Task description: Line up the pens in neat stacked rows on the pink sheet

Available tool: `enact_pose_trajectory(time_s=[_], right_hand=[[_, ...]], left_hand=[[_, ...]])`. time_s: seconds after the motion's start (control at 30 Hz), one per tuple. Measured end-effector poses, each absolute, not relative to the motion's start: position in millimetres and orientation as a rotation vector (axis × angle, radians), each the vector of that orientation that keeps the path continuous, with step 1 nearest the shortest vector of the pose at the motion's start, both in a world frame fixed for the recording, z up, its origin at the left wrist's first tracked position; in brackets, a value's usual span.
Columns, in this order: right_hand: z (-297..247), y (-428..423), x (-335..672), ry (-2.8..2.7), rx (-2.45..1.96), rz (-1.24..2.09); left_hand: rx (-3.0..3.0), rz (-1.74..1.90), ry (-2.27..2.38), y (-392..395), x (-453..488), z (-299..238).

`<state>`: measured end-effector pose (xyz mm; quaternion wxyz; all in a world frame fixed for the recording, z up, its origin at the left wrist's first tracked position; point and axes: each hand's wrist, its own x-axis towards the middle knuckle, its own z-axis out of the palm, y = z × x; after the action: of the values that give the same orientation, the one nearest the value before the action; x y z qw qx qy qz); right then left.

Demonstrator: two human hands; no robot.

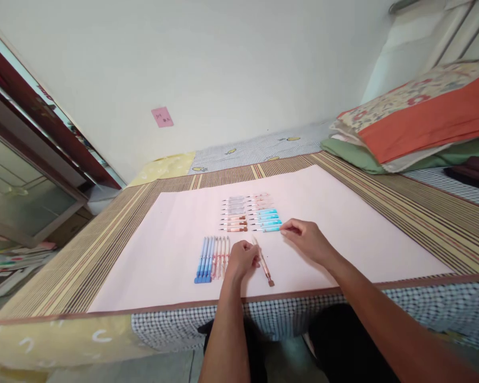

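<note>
My left hand, its fingers curled closed, rests on the white sheet between a row of pens and a single pen with a brown end. Its fingertips are close to that pen; whether they hold anything is hidden. On its left lie several blue pens and white-and-red pens, side by side. My right hand has its fingers pinched at the turquoise end of a pen, the nearest in a stacked column of turquoise pens. Beside that column lie brown pens and greyish clear pens.
The white sheet lies on a striped mat over a bed with checked cloth. Folded bedding is piled at the right. A wall with a pink note stands behind; a cabinet is at left.
</note>
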<state>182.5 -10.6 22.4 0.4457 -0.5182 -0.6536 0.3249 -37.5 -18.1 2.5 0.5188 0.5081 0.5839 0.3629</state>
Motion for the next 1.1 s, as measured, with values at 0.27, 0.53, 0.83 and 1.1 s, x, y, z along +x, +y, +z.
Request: enact_pose_trajectory(time_s=[0.27,0.53,0.83,1.1], right_hand=[[-22,-79,157,-1.530,-1.299,0.832],[-33,-74,146,-1.548,-1.280,0.792],[-29,-83,143,-1.782,-1.072,0.963],[-25,-85,135,-1.810,-1.020,1.016]], left_hand=[[1.090,1.126,1.341,-22,-37,-7],[0.871,1.303,1.203,-47,-34,-11],[0.851,1.341,1.112,-97,-19,-22],[0.821,1.418,1.048,-104,-20,-25]])
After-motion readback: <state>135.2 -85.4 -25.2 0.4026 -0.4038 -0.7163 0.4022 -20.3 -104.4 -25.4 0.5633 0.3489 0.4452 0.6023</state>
